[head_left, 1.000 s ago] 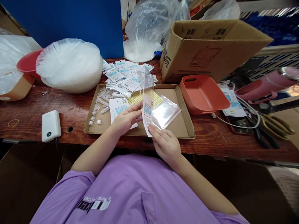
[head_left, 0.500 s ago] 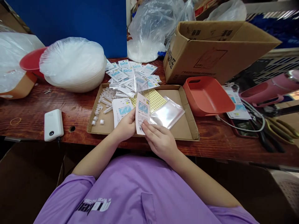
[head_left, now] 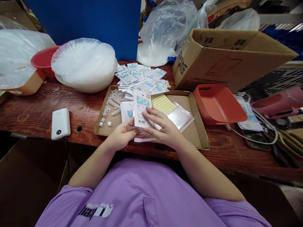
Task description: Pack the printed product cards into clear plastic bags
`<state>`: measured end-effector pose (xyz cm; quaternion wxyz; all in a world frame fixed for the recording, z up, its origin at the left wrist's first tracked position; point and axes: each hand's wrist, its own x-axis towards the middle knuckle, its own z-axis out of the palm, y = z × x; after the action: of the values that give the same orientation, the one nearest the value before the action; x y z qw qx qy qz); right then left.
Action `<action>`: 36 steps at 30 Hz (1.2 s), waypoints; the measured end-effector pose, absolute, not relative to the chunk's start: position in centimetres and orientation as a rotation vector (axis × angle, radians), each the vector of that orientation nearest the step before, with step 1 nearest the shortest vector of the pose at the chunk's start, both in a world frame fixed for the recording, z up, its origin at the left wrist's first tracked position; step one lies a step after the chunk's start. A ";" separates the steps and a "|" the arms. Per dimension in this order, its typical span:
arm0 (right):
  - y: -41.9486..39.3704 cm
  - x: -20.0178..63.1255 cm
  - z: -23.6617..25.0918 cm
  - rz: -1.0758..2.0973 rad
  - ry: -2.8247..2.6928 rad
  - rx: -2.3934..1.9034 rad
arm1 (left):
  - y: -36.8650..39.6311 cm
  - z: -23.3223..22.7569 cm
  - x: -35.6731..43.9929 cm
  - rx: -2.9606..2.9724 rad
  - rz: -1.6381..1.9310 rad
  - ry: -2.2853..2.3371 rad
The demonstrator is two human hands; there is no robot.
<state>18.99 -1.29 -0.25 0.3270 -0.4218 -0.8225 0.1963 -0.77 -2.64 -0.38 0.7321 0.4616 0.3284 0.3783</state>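
A printed packaging card (head_left: 141,111) with light-blue pictures and a barcode is held between my hands, above the front of a shallow cardboard tray (head_left: 202,135). Its lower left corner is pinched by my left hand (head_left: 121,135). My right hand (head_left: 164,127) lies against its right side, fingers over the front and thumb low at the bottom edge. Clear film shows around the card's lower edge. In the tray, a stack of similar cards (head_left: 126,108), small clear plastic pieces (head_left: 115,96), a yellow sticker sheet (head_left: 163,103) and clear plastic bags (head_left: 181,116) surround my hands.
Bagged cards (head_left: 139,75) are heaped behind the tray. A bowl with a white plastic bag (head_left: 85,66) and a white power bank (head_left: 61,123) are left. On the right are an orange-red basket (head_left: 219,104), an open carton (head_left: 232,63) and scissors (head_left: 292,142).
The card has turned to face me more squarely and come lower over the tray. My right fingers have spread across it, and the clear film that stood above it no longer shows there.
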 end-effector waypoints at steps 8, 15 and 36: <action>1.6 15.7 -1.6 0.892 -1.837 -1.165 | -2.1 -0.5 -1.9 1.060 0.940 0.792; 10.9 14.3 -0.2 0.494 -1.795 -1.163 | 4.0 0.1 -0.5 0.928 1.133 0.740; 3.0 18.8 -3.0 0.371 -3.016 -0.843 | 0.8 0.2 -7.0 0.382 1.355 0.917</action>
<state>18.79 2.96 -3.04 -0.0060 -0.2674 -0.9563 0.1177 -6.98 0.77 0.25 0.6675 0.1692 0.4066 0.6004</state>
